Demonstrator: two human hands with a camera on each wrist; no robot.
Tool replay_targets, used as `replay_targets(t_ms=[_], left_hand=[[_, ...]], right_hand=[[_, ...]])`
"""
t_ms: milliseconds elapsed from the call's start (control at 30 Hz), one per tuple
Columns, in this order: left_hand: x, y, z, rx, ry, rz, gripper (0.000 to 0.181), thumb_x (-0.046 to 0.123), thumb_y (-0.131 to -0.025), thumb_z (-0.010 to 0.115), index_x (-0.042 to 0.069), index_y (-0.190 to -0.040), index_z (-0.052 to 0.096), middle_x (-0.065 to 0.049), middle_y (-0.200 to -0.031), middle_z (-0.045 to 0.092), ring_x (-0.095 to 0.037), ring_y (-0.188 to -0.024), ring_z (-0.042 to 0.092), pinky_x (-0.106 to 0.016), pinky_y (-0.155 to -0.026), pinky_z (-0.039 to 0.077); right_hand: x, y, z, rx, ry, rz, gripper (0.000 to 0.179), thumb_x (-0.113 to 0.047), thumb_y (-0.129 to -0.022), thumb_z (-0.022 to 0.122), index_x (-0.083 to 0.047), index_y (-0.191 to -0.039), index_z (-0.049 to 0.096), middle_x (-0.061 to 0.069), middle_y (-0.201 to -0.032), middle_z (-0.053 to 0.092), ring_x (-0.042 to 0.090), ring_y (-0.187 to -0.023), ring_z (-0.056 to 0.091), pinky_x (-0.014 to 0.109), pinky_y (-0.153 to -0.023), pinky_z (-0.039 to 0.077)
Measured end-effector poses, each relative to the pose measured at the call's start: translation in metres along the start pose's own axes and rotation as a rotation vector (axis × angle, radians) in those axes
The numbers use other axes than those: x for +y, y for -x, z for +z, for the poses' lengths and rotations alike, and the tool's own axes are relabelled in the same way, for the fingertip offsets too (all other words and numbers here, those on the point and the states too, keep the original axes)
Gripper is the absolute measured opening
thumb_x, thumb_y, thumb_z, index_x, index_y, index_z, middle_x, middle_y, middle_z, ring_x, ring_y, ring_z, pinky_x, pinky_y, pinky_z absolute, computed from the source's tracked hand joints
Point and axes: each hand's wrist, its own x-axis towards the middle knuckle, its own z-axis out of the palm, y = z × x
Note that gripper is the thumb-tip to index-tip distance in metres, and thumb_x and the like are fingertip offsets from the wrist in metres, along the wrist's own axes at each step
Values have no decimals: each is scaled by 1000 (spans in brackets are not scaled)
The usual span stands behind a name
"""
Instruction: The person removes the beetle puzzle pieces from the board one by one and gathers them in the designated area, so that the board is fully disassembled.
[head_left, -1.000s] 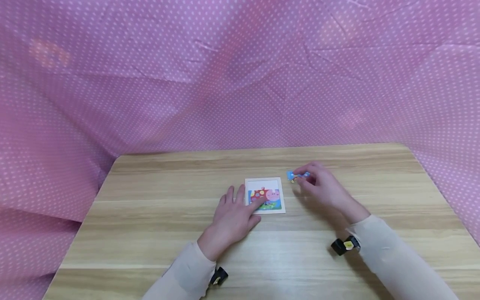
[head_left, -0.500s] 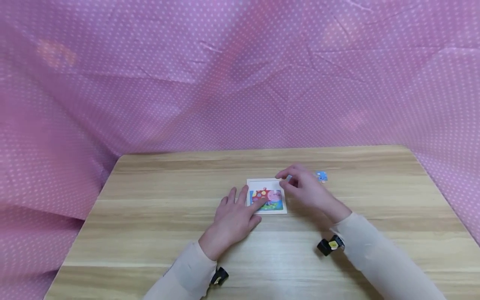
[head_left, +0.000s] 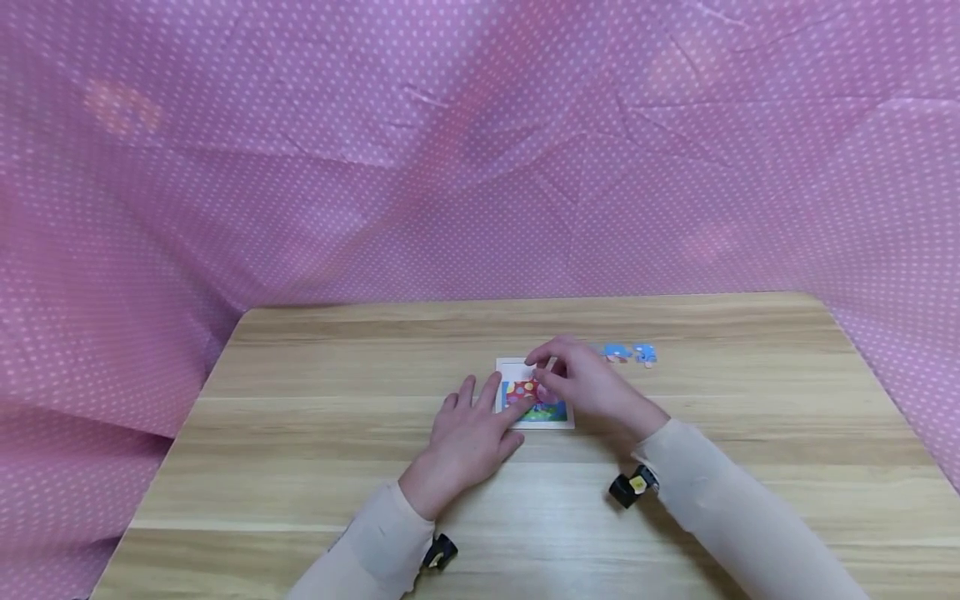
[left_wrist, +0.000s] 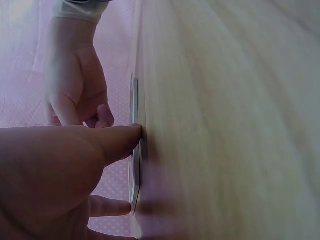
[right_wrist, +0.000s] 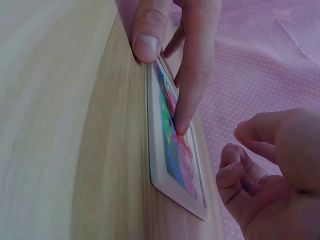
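Observation:
A small square jigsaw puzzle in a white frame [head_left: 567, 417] lies on the wooden table, its lower part filled with a pink pig-like figure and green grass. My left hand [head_left: 461, 442] rests flat over its left side, index fingertip [right_wrist: 187, 117] down on the picture and thumb [right_wrist: 147, 37] at the near edge. Over the frame's upper part, my right hand [head_left: 588, 383] has thumb and fingers bent together in a pinch, holding a puzzle piece that the fingers hide. In the right wrist view, this curled hand [right_wrist: 270, 185] hovers beside the frame.
Two loose blue puzzle pieces, one [head_left: 617, 352] beside the other [head_left: 645, 354], lie right of the frame toward the back. A pink dotted cloth [head_left: 480, 167] hangs behind the wooden table [head_left: 300, 467].
My right hand has taken the leftmost loose piece and moved left with it, over the frame. Two blue pieces it partly covered now show. My left hand stays on the puzzle.

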Motion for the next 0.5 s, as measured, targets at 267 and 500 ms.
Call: replay_targets(t_ms=[267, 500], left_hand=[[1, -1, 0, -2, -20, 9, 52, 49, -110, 54, 43, -162, 48, -18, -172, 38, -54, -156, 35, -65, -119, 41], [1, -2, -1, -15, -34, 6, 51, 49, -110, 54, 43, -161, 49, -19, -171, 38, -54, -156, 36, -64, -118, 42]], right_hand=[[0, -5, 4, -34, -21, 16, 24, -15, -107, 67, -8, -129, 74, 6, -110, 69, 15, -87, 65, 29, -75, 58], [-1, -15, 7, -63, -2, 43, 19, -12, -107, 66, -7, -122, 76, 8, -112, 69, 17, -90, 65, 30, -77, 58]])
